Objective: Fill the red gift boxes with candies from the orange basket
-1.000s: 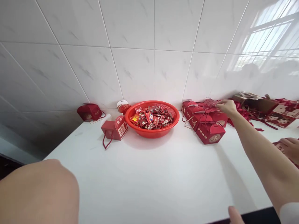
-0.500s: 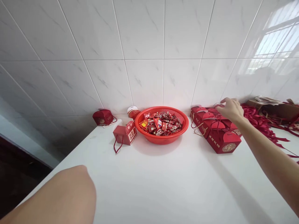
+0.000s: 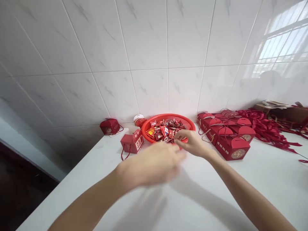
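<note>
A red plastic basket [image 3: 167, 116] holds many wrapped candies [image 3: 160, 131] in red, gold and brown. My right hand [image 3: 191, 141] is at the basket's front right rim with its fingers curled; whether it pinches anything is hidden. My left hand [image 3: 154, 163], smeared by motion, hovers over the table in front of the basket, its fingers pointing right towards my right hand. Left of the basket stands a small red gift box [image 3: 128, 143] with a cord handle. Several red boxes [image 3: 231, 147] stand in rows to the right.
Another red box [image 3: 109, 126] sits at the table's back left corner, and a red round-topped item [image 3: 140, 121] is behind the basket's left side. Dark red ribbons [image 3: 267, 128] lie at the right by a brown carton [image 3: 292, 115]. A tiled wall [image 3: 149, 89] borders the white table [image 3: 103, 166].
My right hand has moved left from the rows of boxes to the basket. My left hand has come into view and reached towards the middle. The view has shifted slightly.
</note>
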Demonstrator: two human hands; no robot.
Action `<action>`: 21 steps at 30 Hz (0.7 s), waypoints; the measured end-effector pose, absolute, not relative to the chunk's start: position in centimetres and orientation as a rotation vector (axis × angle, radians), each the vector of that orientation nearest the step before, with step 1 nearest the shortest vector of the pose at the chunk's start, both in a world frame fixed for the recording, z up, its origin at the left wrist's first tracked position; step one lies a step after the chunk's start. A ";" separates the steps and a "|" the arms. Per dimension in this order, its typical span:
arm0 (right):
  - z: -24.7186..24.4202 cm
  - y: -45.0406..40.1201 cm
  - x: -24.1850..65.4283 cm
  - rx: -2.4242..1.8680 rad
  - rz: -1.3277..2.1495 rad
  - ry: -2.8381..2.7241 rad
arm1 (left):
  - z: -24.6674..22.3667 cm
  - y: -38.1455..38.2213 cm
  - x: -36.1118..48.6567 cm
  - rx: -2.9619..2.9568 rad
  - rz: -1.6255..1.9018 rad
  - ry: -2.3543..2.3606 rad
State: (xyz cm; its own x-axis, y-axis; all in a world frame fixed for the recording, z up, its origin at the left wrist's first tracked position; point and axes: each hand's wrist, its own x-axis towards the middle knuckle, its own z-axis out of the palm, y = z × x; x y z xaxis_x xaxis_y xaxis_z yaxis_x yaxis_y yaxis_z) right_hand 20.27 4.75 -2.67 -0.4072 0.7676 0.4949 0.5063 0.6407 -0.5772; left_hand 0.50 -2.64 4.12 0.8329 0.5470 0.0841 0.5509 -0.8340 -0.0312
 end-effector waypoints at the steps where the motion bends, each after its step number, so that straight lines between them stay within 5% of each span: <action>1: -3.3 4.7 19.6 -0.990 0.421 -2.102 | 4.3 -0.4 0.0 -2.895 -0.127 -1.015; 6: -5.6 5.6 17.5 -1.096 0.336 -2.141 | 1.9 8.0 -4.6 -2.369 -0.323 -1.552; 11: -6.9 6.4 16.1 -1.194 0.370 -2.236 | -1.1 10.3 -7.5 -2.101 -0.153 -2.003; 21: -7.7 6.2 15.6 -1.330 0.232 -2.310 | -2.1 8.9 -6.3 -2.224 0.017 -1.877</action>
